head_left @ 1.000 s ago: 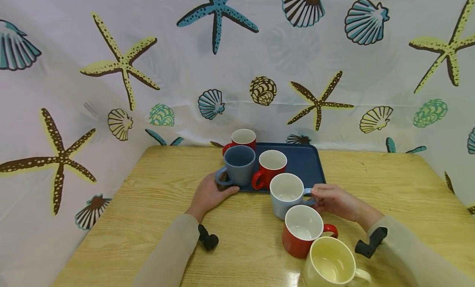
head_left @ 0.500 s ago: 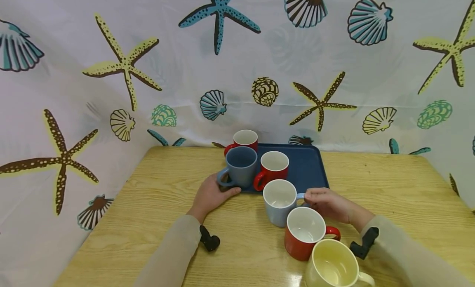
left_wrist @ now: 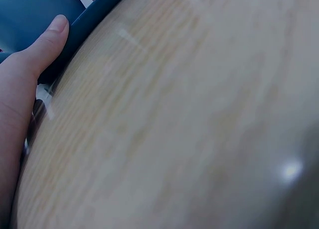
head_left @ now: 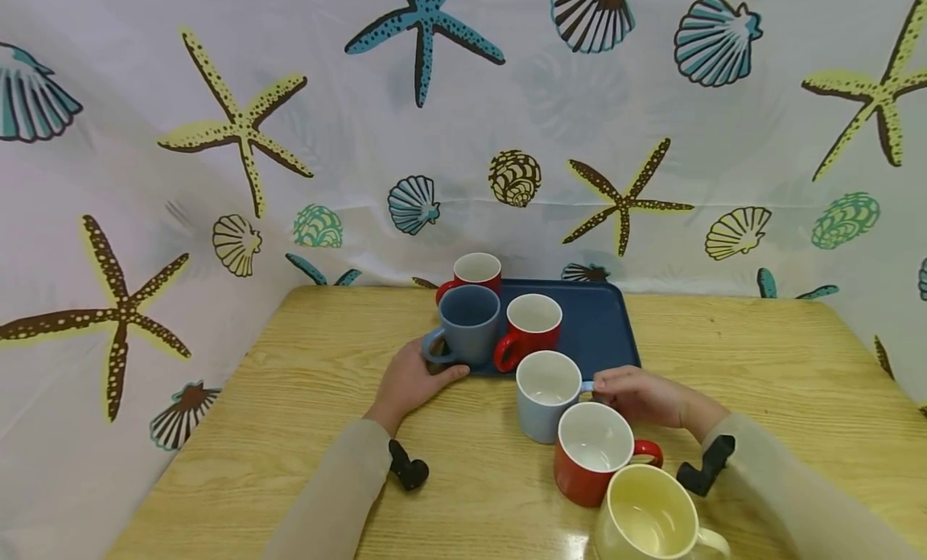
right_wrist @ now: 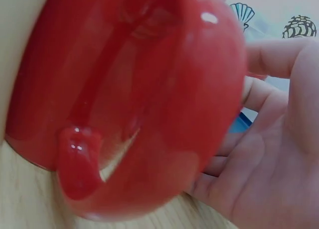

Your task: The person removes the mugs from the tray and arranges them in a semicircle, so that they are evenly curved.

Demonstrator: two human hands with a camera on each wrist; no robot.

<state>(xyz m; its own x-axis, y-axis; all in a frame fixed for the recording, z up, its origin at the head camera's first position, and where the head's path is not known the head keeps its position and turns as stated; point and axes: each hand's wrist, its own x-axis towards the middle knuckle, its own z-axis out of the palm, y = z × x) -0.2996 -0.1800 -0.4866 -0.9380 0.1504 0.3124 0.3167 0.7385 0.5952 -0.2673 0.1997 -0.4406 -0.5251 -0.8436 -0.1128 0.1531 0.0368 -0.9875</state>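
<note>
Wood-grain table (head_left: 463, 471), backed by a sea-print curtain (head_left: 463, 133); a dark tray (head_left: 597, 327) at the far side carries a blue mug (head_left: 472, 339) and a red mug (head_left: 540, 341). Pale mug (head_left: 541, 415), the item in hand, stands upright just short of the tray's near edge; whether its base touches the table cannot be told. Right hand (head_left: 637, 395): fingers closed together on the pale mug's handle; left hand (head_left: 409, 375): at the tray's near left corner, thumb laid on the rim, other fingers hidden, their hold not determinable. Near mug (head_left: 579, 473), red, sits just beside the pale one, with a yellow mug (head_left: 628, 532) next to it. Judgement: a one-sided pinch invites tipping, so a firm handle grip and a level body are advised; any sideways shift should clear the near mug; any lift should clear the rim, with the left hand steadying the tray.
</note>
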